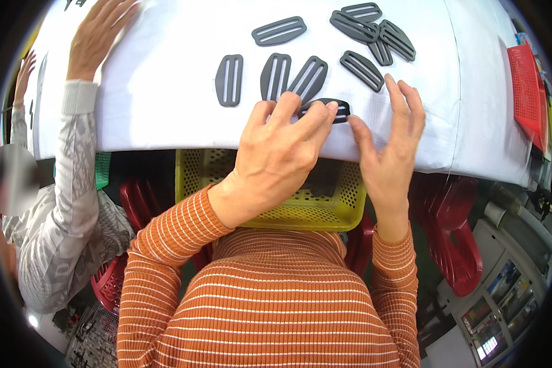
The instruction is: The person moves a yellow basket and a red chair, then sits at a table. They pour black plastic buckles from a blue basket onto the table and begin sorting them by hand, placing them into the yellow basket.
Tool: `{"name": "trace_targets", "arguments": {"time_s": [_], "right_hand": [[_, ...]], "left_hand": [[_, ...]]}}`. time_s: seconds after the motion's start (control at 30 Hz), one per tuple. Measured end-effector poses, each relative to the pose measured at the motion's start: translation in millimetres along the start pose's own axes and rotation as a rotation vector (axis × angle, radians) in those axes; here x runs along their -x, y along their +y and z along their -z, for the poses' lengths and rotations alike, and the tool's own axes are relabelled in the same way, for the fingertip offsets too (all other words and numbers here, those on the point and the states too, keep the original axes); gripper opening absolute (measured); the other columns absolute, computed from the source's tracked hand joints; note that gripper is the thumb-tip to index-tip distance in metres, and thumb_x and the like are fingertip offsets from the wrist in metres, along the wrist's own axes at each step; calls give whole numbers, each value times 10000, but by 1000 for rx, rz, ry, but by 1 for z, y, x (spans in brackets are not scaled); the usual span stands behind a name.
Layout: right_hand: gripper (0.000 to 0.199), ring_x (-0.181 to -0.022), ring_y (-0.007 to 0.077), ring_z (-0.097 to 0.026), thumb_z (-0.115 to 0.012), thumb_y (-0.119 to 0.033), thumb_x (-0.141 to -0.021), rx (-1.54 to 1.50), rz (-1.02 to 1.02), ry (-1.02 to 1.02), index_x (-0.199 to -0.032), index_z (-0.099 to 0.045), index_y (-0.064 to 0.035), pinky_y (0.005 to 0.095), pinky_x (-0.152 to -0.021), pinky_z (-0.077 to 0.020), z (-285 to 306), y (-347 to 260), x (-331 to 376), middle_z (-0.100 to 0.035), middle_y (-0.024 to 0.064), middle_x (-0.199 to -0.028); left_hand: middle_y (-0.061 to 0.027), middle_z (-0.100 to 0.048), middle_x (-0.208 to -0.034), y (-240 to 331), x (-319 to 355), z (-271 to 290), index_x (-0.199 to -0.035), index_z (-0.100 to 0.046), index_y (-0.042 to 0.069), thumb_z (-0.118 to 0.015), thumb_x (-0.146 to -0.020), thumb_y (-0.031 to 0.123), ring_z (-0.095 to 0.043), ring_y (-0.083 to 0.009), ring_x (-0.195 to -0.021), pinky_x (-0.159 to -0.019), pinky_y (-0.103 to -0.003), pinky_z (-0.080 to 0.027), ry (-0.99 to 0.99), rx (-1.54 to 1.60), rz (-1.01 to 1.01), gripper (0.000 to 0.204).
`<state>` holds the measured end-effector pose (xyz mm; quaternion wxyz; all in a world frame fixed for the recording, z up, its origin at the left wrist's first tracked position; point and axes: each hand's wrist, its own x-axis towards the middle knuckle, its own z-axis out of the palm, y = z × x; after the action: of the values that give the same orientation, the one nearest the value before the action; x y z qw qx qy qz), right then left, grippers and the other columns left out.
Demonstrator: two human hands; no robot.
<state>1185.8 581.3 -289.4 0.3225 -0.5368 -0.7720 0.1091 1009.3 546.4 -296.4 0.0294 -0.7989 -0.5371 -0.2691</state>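
Observation:
Near the front edge of the white-covered table, my left hand (280, 144) has its fingers bent and pinched on a dark grey slide buckle (343, 116), a flat piece with long slots. The fingertips cover part of that buckle. My right hand (389, 141) is open, thumb and fingers spread, with the thumb tip at the buckle's right end. Just beyond my left hand lie two more slotted buckles, one upright (276, 70) and one slanting (310, 76). Another buckle (360, 69) rests beyond my right fingertips.
Other buckles lie apart at left (229, 80) and farther back (279, 31); an overlapping pile (398, 42) is at the far right. A yellow perforated basket (343, 214) sits below the table edge. To the left is another person's hand (92, 46). A red basket (526, 92) stands right.

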Motion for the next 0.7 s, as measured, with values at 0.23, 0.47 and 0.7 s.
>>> {"name": "trace_targets", "arguments": {"time_s": [0.23, 0.47, 0.7], "right_hand": [[760, -1414, 506, -235, -715, -449, -859, 205, -85, -74, -1495, -395, -181, 728, -1096, -161, -12, -34, 9, -279, 222, -1511], [762, -1418, 522, -221, -696, -432, -878, 281, -139, -33, -1517, -353, -201, 757, -1076, -153, -29, -57, 14, -265, 234, -1524], [762, -1448, 505, -184, -683, -431, -893, 316, -151, -89, -1531, -331, -209, 756, -1089, -118, -19, -46, -3, -223, 225, -1556]], "left_hand": [[11, -636, -1023, -5, 26, 23, -1139, -710, 44, -659, -733, 40, -561, -155, -823, -660, -280, -417, 71, -23, -17, 409], [0, -613, -1010, -8, 46, 32, -1139, -696, 19, -628, -751, 74, -557, -167, -851, -687, -292, -423, 61, -32, -26, 397], [-7, -600, -1030, -2, 28, 28, -1160, -679, 2, -615, -764, 89, -555, -177, -879, -706, -305, -434, 73, 32, -17, 409]]}}
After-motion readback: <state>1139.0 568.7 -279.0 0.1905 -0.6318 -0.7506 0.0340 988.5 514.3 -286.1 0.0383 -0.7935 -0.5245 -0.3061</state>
